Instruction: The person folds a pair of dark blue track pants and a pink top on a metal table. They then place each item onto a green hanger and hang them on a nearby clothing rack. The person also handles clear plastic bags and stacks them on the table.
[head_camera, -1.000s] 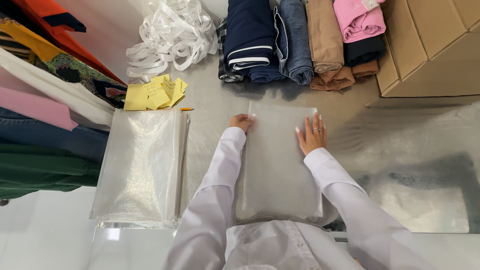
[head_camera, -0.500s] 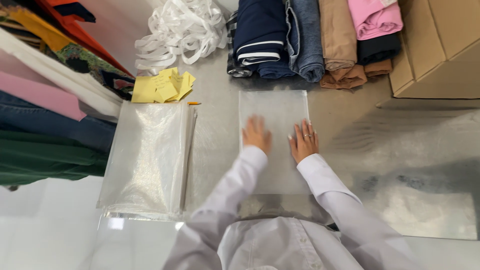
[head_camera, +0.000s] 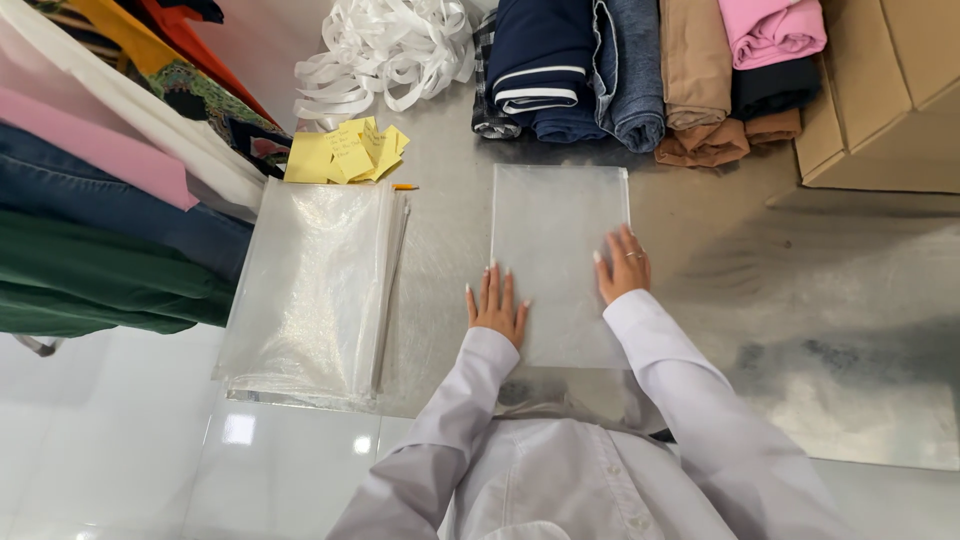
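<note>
A clear plastic bag (head_camera: 556, 240) lies flat on the steel table (head_camera: 820, 300) in front of me. My left hand (head_camera: 495, 305) rests flat at the bag's left edge, fingers together and pointing away. My right hand (head_camera: 622, 265) presses flat on the bag's right side, fingers slightly spread, rings on it. Both arms wear white sleeves. Neither hand grips anything.
A stack of clear bags (head_camera: 315, 285) lies to the left. Yellow paper notes (head_camera: 345, 152) and a heap of white straps (head_camera: 385, 45) sit behind it. Folded clothes (head_camera: 640, 75) line the far edge, a cardboard box (head_camera: 880, 90) at right, hanging garments (head_camera: 100, 200) at left.
Both hands have slid back toward me along the bag, from its far end to its near half, and moved apart to its two sides.
</note>
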